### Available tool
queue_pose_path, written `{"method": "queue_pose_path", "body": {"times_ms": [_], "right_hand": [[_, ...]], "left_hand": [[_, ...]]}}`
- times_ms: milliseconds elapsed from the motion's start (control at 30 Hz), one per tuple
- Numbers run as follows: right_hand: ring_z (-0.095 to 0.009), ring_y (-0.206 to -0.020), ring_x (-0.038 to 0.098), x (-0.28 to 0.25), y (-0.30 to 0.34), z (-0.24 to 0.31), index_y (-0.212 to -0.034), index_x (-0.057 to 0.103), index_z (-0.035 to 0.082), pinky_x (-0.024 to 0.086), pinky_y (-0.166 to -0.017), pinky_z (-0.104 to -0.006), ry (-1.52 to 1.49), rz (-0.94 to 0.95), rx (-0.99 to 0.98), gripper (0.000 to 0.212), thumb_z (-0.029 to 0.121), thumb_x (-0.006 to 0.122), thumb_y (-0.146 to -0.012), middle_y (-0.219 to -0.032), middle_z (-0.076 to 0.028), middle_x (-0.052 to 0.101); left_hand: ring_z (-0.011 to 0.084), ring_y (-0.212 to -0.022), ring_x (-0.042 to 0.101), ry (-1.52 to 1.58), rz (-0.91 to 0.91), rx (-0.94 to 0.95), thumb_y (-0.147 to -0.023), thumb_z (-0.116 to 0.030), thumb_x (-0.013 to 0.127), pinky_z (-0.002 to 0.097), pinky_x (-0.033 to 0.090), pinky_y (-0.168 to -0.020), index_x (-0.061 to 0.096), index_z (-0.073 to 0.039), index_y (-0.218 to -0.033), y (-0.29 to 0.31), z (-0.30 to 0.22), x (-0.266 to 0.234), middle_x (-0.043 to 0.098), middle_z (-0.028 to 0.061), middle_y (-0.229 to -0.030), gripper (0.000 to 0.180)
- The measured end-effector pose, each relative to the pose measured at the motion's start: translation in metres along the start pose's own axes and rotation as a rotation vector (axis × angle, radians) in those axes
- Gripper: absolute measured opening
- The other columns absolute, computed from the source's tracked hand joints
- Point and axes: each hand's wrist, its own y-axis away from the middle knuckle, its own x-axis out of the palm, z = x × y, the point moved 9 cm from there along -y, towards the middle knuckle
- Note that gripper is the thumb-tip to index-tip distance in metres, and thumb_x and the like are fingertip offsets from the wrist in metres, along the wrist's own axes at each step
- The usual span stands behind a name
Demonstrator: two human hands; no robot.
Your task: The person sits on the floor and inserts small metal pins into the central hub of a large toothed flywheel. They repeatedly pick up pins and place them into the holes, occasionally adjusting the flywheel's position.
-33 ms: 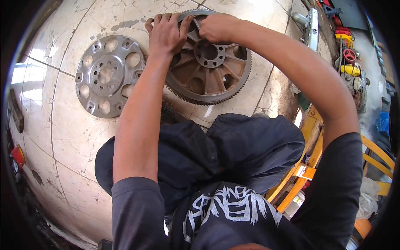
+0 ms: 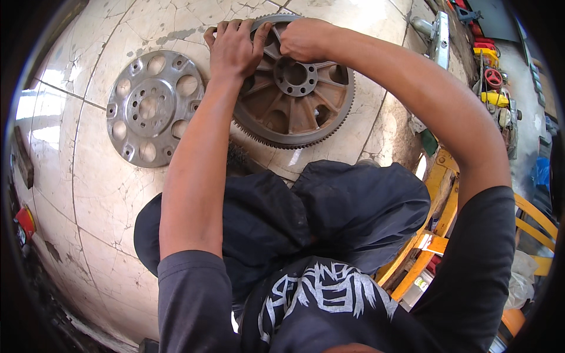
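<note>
A rusty-brown ring-toothed flywheel (image 2: 303, 112) lies flat on the tiled floor ahead of me. At its upper left, my left hand (image 2: 234, 50) rests with the fingers spread, the thumb touching the rim. My right hand (image 2: 304, 40) is closed in a fist over the flywheel's upper part, just above the hub; whatever its fingers hold is hidden. To the left lies a grey metal disc (image 2: 138, 132) with large round holes, its right edge close to my left forearm.
A dark bristly thing (image 2: 238, 154) shows beside my left forearm. On the right stand a yellow frame (image 2: 438, 176) and several parts with a red handwheel (image 2: 493, 78). A red object (image 2: 25, 222) sits at the far left. Cracked tiles (image 2: 88, 194) surround everything.
My right hand and forearm have shifted very slightly. The left hand, the flywheel and the grey disc stay where they were.
</note>
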Motion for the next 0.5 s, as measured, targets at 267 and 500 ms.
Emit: {"method": "queue_pose_path", "body": {"times_ms": [267,500], "right_hand": [[-0.037,-0.085,0.073,-0.009,0.071,-0.038,-0.101,0.082,0.005,0.060,-0.077,-0.0443,-0.855,-0.386,0.290,0.027,0.014,0.058,-0.091,-0.085,-0.017,0.076],[-0.041,-0.090,0.072,-0.016,0.109,0.003,-0.108,0.072,0.001,0.059,-0.082,-0.0480,-0.633,-0.357,0.462,0.021,0.017,0.061,-0.102,-0.095,-0.020,0.075]], "left_hand": [[0.0359,-0.124,0.060,0.037,0.000,-0.047,-0.108,-0.054,0.045,0.0550,0.031,-0.112,0.072,-0.010,-0.124,0.001,0.000,-0.004,0.072,0.0150,-0.127,0.054],[0.0356,-0.121,0.062,0.040,-0.018,-0.034,-0.107,-0.050,0.048,0.0544,0.030,-0.111,0.073,-0.010,-0.122,0.000,0.001,-0.004,0.073,0.0166,-0.123,0.049]]}}
